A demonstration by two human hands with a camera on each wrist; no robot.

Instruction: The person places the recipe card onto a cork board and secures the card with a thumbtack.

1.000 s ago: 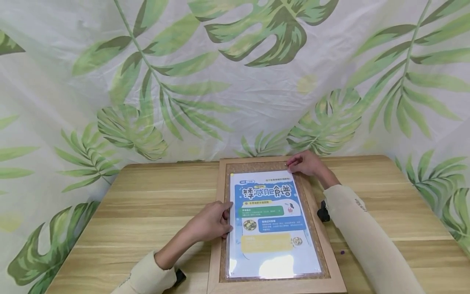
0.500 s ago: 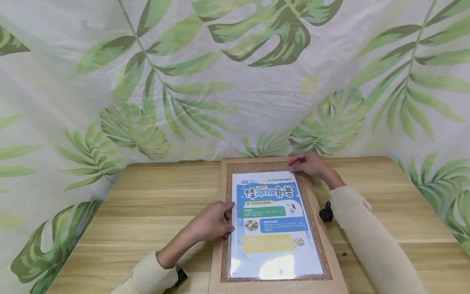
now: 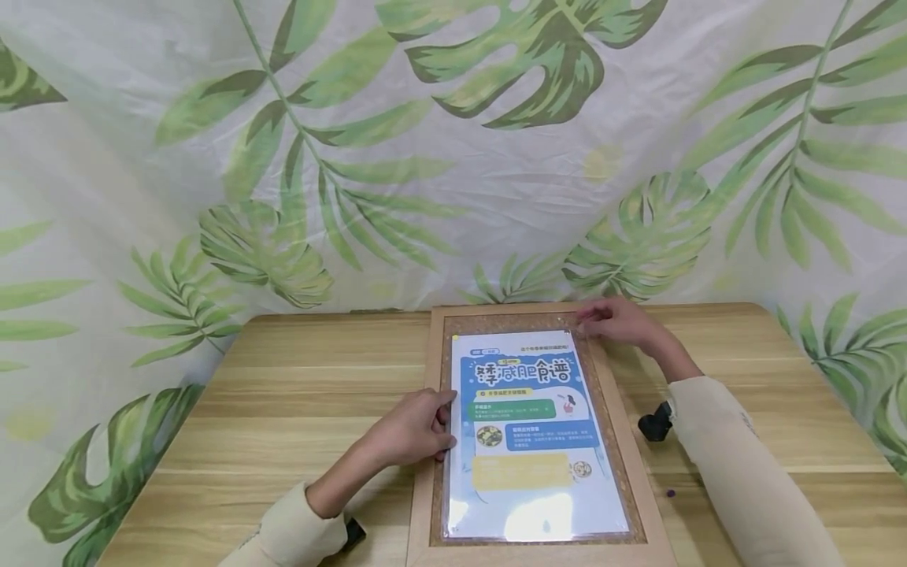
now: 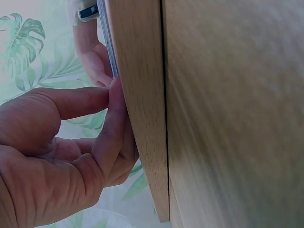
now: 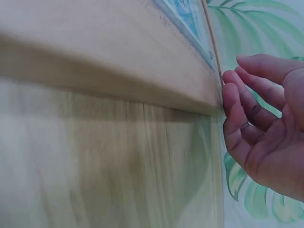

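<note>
A printed poster [image 3: 527, 504] in a clear sleeve lies on a wood-framed cork board [image 3: 441, 472], which rests on the table. My left hand [image 3: 414, 425] holds the poster's left edge with thumb and fingers. Close up in the left wrist view, its fingertips [image 4: 114, 95] meet at the sleeve's edge, beside the wooden frame. By the board's top right corner is my right hand [image 3: 616, 321]. The right wrist view shows its fingers [image 5: 232, 97] loosely curled with nothing between them. A small yellow dot [image 3: 456, 337] marks the poster's top left corner.
The wood-grain table [image 3: 319, 378] extends to both sides of the board. A small purple piece [image 3: 670, 494] lies to the board's right. Behind the table hangs a leaf-patterned cloth [image 3: 425, 197]. Black devices [image 3: 655, 423] sit at both wrists.
My right hand has drawn away from the poster's top right corner toward the right, and its fingers have loosened. My left hand stays at the left edge. The head view has shifted slightly.
</note>
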